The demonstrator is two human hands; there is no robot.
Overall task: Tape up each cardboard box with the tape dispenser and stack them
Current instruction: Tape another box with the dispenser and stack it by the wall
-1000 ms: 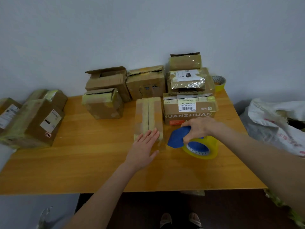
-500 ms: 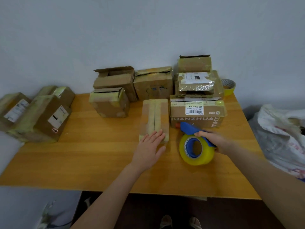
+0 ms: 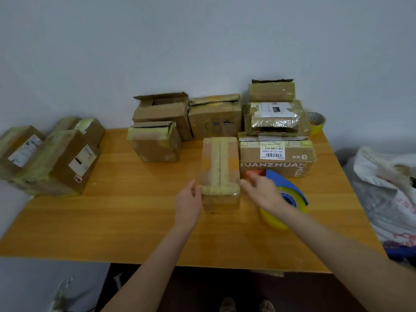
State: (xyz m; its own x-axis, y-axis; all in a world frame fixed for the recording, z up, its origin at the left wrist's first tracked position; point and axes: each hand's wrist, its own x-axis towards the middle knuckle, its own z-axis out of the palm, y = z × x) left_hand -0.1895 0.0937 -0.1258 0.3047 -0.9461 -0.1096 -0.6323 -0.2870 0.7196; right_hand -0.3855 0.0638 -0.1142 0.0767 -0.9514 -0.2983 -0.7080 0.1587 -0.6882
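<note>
Now both hands flank the taped box (image 3: 219, 167) at mid-frame
Left hand (image 3: 188, 200) sits straight-fingered against its left side; right hand (image 3: 258, 190), fingers loose and empty, hovers just beside its right side, probably to lift it for stacking. Tape dispenser (image 3: 290, 194) lies unheld on the table (image 3: 126, 217), right of centre, freeing that hand

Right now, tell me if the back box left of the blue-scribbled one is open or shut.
Open: the back box has lifted top flaps and a dark gap showing.
</note>
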